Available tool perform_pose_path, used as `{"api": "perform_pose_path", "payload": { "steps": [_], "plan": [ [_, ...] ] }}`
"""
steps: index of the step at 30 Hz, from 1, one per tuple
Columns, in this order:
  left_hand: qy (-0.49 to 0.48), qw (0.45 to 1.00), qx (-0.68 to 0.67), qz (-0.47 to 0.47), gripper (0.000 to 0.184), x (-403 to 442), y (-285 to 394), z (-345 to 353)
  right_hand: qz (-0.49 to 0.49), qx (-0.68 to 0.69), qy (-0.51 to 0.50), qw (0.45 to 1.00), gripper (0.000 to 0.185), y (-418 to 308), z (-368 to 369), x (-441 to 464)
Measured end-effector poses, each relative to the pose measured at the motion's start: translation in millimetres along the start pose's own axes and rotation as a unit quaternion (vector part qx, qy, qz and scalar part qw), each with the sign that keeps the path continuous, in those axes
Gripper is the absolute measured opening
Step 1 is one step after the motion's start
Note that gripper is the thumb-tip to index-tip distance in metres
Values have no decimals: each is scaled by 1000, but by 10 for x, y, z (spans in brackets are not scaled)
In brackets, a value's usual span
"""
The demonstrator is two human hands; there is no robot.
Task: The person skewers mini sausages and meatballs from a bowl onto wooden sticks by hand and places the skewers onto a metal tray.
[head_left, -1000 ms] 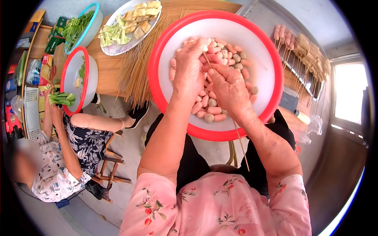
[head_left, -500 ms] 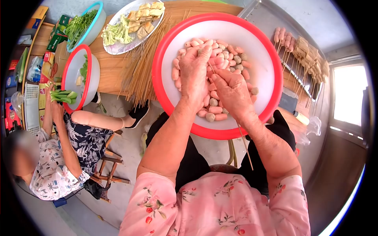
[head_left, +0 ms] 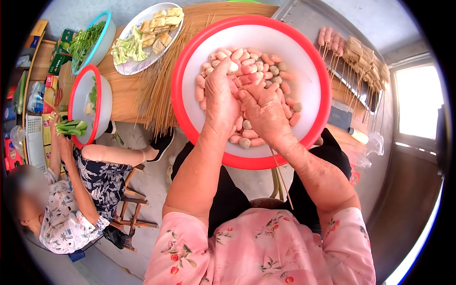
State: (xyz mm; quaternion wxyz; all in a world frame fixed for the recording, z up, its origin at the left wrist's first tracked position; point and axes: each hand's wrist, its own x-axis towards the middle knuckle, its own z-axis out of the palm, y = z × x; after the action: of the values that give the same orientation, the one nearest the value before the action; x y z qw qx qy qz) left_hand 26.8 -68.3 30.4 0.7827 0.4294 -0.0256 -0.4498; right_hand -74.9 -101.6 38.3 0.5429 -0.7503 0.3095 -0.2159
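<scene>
A large red-rimmed white basin point(head_left: 176, 90) holds many small pink sausages point(head_left: 285, 87) and several greyish-brown balls point(head_left: 244, 143). Over these, my left hand point(head_left: 221, 97) is closed around pink sausages, its thumb pointing up; how many it grips is hidden. My right hand point(head_left: 266, 110) is closed on a thin bamboo skewer point(head_left: 283, 183), whose long tail runs out below the wrist towards my lap. The skewer's front end is between the two hands, at the sausages, and its tip is hidden by the fingers.
Loose bamboo skewers point(head_left: 159, 95) lie left of the basin, beside a plate point(head_left: 124, 66) of sliced food. At right, a metal tray point(head_left: 304, 19) carries filled skewers point(head_left: 363, 61); a cleaver point(head_left: 339, 115) lies near it. A co-worker point(head_left: 71, 209) sits at left, holding greens by another basin point(head_left: 105, 102).
The view has shifted slightly, so the basin and table appear further left. My hands remain together over the basin, with the right hand a little turned and its fingers nearer the left palm.
</scene>
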Motion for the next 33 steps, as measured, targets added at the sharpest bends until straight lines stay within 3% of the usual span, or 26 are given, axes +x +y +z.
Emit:
{"api": "perform_pose_path", "payload": {
  "steps": [3, 6, 13, 15, 16, 18, 19, 22, 24, 25, 28, 30, 31, 33],
  "plan": [
    [-18, 1000, -19, 15, 27, -2, -13, 4, 52, 70, -17, 996, 22, -73, -22, -3],
    [6, 999, -25, 46, 29, 18, -28, 44, 13, -2, -2, 1000, 22, 4, -5, 12],
    [-11, 999, -44, 13, 27, 54, -31, -18, 15, 29, -6, 999, 21, 20, 17, 13],
    [-17, 998, -50, 29, 27, 51, 1, -33, -81, -68, 34, 994, 20, 39, 48, 24],
    [-10, 998, -67, 12, 26, 27, 19, -21, -83, -66, 30, 994, 20, 6, 45, 26],
    [-2, 996, -84, -3, 25, 14, 25, -12, 31, 19, -14, 999, 19, -100, 6, 24],
    [-18, 998, -63, 13, 26, 13, 23, -18, 44, 15, -22, 999, 18, -105, -1, 43],
    [-29, 999, -29, 32, 26, 73, 7, -59, -14, -3, 1, 1000, 16, 38, 51, 57],
    [-22, 999, -16, 41, 26, 61, -11, -50, -2, 13, -11, 1000, 15, 138, 83, 49],
    [1, 998, 48, 46, 29, 13, 6, -53, -16, 15, -2, 1000, 15, 168, 92, 38],
    [0, 998, -41, 53, 29, -8, -40, -37, -73, 29, 20, 997, 15, 177, 149, 17],
    [22, 997, -30, 61, 28, -16, -52, -27, -58, -29, 6, 998, 14, 79, 96, -28],
    [45, 996, -4, 73, 29, -36, 1, -26, 6, -31, -28, 999, 15, -1, 55, -63],
    [56, 993, -8, 100, 29, -55, 165, -87, -15, -58, -27, 998, 17, -114, 58, -243]
  ]
}}
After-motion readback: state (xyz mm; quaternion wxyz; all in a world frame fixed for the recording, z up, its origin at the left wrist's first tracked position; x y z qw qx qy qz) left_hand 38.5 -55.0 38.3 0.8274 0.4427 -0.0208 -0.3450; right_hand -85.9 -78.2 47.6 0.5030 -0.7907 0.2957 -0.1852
